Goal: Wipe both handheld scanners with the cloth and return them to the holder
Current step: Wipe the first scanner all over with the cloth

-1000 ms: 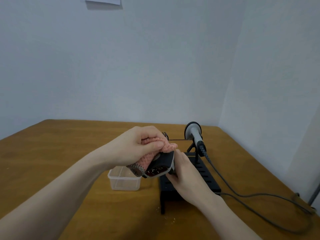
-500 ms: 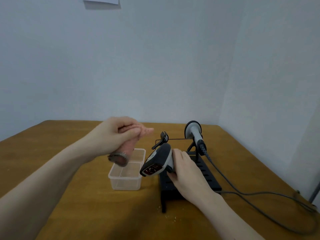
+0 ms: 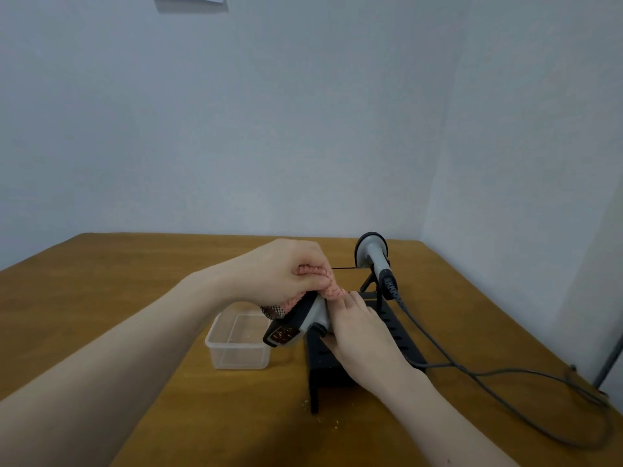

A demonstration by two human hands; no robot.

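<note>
My right hand (image 3: 362,335) grips a grey and black handheld scanner (image 3: 296,320) by its handle, its dark red window facing down and left. My left hand (image 3: 286,271) is closed on a pink cloth (image 3: 328,289) and presses it onto the top of that scanner. Both hands are above the near end of the black holder (image 3: 401,335). A second grey scanner (image 3: 374,256) rests upright in the far end of the holder, with its grey cable (image 3: 472,372) trailing to the right.
A clear plastic tub (image 3: 237,345) stands on the wooden table (image 3: 135,298) just left of the holder. The cable loops near the table's right edge. White walls close the back and right sides. Small crumbs lie by the holder's front.
My left hand, lifted away to the left with the cloth half a second ago, has come back down onto the scanner. My right hand has tilted the scanner lower.
</note>
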